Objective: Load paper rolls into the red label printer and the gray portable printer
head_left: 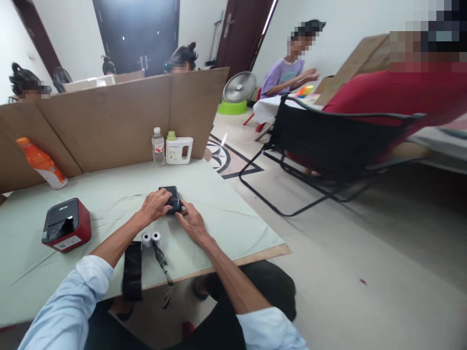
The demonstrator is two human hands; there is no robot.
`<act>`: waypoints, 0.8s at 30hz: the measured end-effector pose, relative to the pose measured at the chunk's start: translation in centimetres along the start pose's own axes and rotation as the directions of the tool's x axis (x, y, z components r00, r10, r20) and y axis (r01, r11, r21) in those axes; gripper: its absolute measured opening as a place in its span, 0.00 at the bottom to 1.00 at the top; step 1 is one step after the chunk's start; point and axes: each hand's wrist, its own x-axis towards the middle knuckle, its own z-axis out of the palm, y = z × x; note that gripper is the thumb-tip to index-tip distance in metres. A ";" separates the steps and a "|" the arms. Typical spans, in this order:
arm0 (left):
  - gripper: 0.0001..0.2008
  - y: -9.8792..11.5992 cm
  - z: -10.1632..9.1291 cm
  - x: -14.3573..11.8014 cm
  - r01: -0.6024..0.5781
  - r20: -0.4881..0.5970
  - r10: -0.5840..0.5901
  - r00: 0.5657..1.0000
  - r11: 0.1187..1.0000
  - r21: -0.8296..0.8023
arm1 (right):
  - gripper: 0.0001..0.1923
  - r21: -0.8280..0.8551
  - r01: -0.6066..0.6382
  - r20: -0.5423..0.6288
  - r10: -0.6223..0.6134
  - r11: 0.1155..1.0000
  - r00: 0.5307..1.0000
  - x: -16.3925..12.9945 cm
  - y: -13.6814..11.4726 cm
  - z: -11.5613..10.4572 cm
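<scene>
A small black box-shaped device (174, 198) lies on the pale green tabletop, partly covered by my hands. My left hand (156, 204) reaches over its left side and top, fingers bent onto it. At the lower right edge, my right hand (193, 221) holds the device between thumb and fingers. Nearer to me lie two small white rolls (151, 238). A black strip (132, 272) and a narrow dark patterned strap (162, 265) hang over the table's front edge.
A red and black boxy machine (67, 224) stands at left. Behind it an orange bottle (43, 163) leans against the cardboard screen (120, 121). A clear bottle (158, 148) and a white jug (178, 149) stand farther back. A black folding chair (328, 141) holds a person at right.
</scene>
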 end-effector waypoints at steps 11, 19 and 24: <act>0.14 0.7 -0.8 0.6 0.011 0.078 -0.021 0.997 0.993 0.119 | 0.27 0.001 0.016 -0.007 -0.016 1.000 1.000 0.3 -0.1 0.0; 0.13 0.6 -0.8 0.9 0.016 0.072 -0.026 0.997 0.992 0.126 | 0.28 0.007 0.011 -0.008 -0.011 1.000 1.000 0.4 0.1 0.2; 0.14 1.0 -1.1 0.9 0.017 0.082 -0.029 0.996 0.990 0.139 | 0.30 0.003 0.026 -0.026 -0.026 1.000 0.999 0.8 -0.6 0.0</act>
